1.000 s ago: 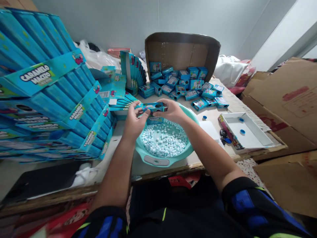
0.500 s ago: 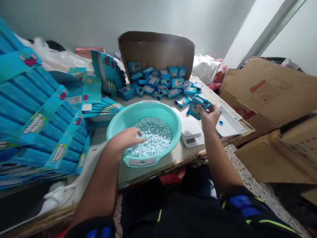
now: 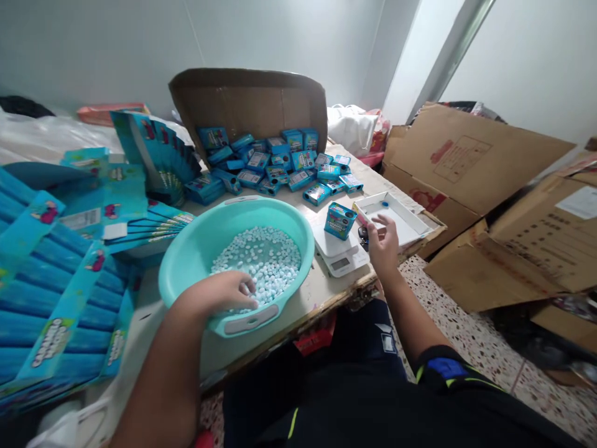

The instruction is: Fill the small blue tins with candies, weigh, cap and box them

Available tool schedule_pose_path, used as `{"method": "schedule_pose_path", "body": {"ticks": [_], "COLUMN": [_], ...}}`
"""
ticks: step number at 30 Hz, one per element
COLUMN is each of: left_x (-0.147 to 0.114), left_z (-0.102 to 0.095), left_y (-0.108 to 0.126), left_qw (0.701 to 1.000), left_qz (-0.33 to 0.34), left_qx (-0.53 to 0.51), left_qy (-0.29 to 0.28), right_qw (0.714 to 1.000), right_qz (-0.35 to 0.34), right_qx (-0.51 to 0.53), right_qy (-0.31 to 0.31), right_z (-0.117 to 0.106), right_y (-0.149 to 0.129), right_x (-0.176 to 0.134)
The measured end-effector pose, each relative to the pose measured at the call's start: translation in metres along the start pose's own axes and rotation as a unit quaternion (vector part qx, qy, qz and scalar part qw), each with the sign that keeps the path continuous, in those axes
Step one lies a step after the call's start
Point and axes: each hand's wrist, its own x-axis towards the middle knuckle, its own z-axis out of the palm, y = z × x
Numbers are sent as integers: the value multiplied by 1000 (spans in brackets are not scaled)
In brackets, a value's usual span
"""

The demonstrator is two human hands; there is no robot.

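Note:
Inside the turquoise basin (image 3: 236, 214), pale blue candies (image 3: 261, 249) are spread over the bottom. My left hand (image 3: 226, 291) hangs over the near rim, its fingers loosely curved and a gap between thumb and fingertips; no candy shows between them. A blue candy packet (image 3: 339, 221) stands upright on a white kitchen scale (image 3: 342, 255), whose display is too small to read. Just right of it, my right hand (image 3: 383, 246) is apart from the packet with its fingers bent and separated, holding nothing. Dark keys (image 3: 363, 234) lie by its fingertips.
Blue packets (image 3: 280, 174) lie heaped before and inside an open cardboard box (image 3: 249, 102). Flat blue cartons (image 3: 60, 274) are stacked on the left. A shallow white tray (image 3: 401, 221) sits at the table's right end, with large cardboard boxes (image 3: 461, 162) beyond.
My right hand has set the packet on the scale, let go and drawn away to the right. My left hand stays over the basin, slightly nearer the rim. The view has turned right.

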Motion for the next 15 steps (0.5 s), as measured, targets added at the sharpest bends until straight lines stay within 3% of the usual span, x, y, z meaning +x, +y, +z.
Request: {"method": "schedule_pose_path", "body": {"ticks": [6,12,15], "left_x": [0,5,4], "left_z": [8,-2,-5], "left_y": [5,15,24], "left_qw": [996,994,993], "left_qz": [27,30,23], "left_qx": [83,99,114], "left_qy": [20,-17,-8], "right_qw": [999,990,988], "right_qz": [43,113,120], "right_qx": [-13,62,78], "right_qy": [20,54,49], "right_z": [-8,-3,-3], "right_y": [32,46,47], "right_x": [-28,-21,-21]}}
